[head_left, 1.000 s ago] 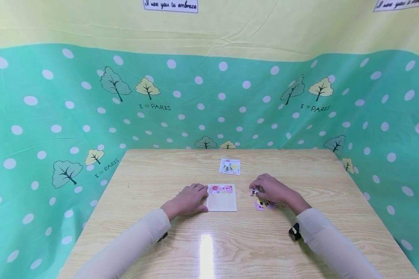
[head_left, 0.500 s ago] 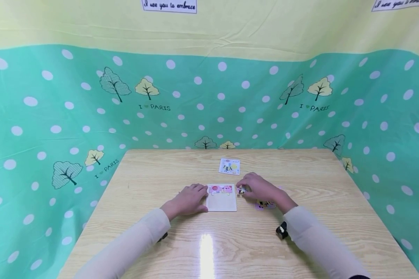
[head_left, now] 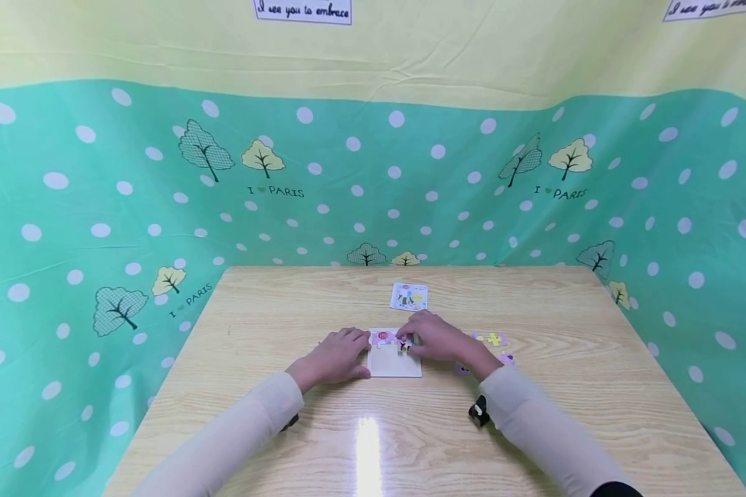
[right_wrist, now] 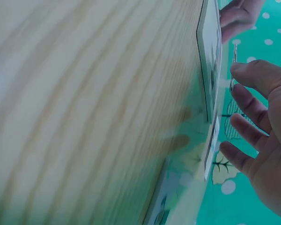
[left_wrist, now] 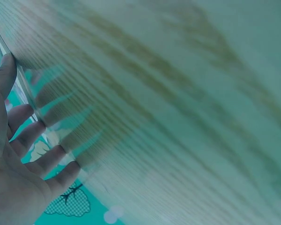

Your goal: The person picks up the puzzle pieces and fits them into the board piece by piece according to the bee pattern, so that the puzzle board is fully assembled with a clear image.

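Observation:
A square white puzzle tray (head_left: 393, 366) lies on the table, with pink pieces (head_left: 383, 336) set along its far edge. My left hand (head_left: 336, 357) rests at the tray's left side; in the left wrist view the thumb (left_wrist: 5, 75) touches the tray's edge and the other fingers are spread, relaxed. Over the tray's upper right part, my right hand (head_left: 438, 337) pinches a puzzle piece (head_left: 404, 347) with black and yellow print. The right wrist view shows that thin piece (right_wrist: 234, 54) edge-on between thumb and index finger, held above the tray, the other fingers loosely bent.
Several loose puzzle pieces (head_left: 494, 339) lie right of the tray, partly hidden under my right forearm. A picture card (head_left: 409, 297) with a bee lies beyond the tray. Polka-dot cloth (head_left: 373, 179) hangs around the table's back and sides.
My right hand has moved left from the loose pieces to over the tray, bringing the puzzle piece along. The left hand and the tray have stayed in place.

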A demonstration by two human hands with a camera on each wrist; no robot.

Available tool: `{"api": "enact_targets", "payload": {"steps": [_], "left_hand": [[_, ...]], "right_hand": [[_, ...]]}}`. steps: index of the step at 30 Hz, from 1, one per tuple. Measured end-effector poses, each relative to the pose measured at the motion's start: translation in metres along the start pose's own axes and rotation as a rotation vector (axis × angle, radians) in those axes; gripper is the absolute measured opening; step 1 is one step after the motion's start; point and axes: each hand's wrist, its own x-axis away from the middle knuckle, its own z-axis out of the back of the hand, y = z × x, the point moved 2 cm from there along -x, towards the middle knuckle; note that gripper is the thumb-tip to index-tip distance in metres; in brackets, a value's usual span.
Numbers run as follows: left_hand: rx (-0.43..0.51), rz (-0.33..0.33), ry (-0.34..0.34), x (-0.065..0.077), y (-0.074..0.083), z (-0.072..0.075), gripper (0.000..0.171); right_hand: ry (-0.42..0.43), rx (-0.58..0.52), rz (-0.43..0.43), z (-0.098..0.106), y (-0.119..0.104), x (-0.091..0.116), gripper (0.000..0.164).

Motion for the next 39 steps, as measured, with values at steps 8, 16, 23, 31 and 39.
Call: {"api": "enact_targets", "payload": {"steps": [8,16,23,31,39], "left_hand": [[-0.012,-0.011,0.010,0.001,0.000,0.001,0.065],[-0.024,-0.032,0.034,0.001,0.000,0.000,0.063],[-0.023,-0.041,0.054,0.002,0.001,0.001,0.061],[-0.024,-0.042,0.059,0.001,0.000,0.000,0.063],[-0.031,-0.053,0.065,0.000,-0.002,-0.002,0.061]], "right_hand": [[0.010,0.016,0.040,-0.010,-0.012,-0.013,0.039],[-0.001,0.075,0.077,-0.020,-0.021,-0.023,0.042],[0.005,0.098,0.078,-0.025,-0.028,-0.031,0.036],[0.002,0.117,0.063,-0.026,-0.035,-0.032,0.029],[0.005,0.118,0.053,-0.027,-0.035,-0.032,0.026]]}}
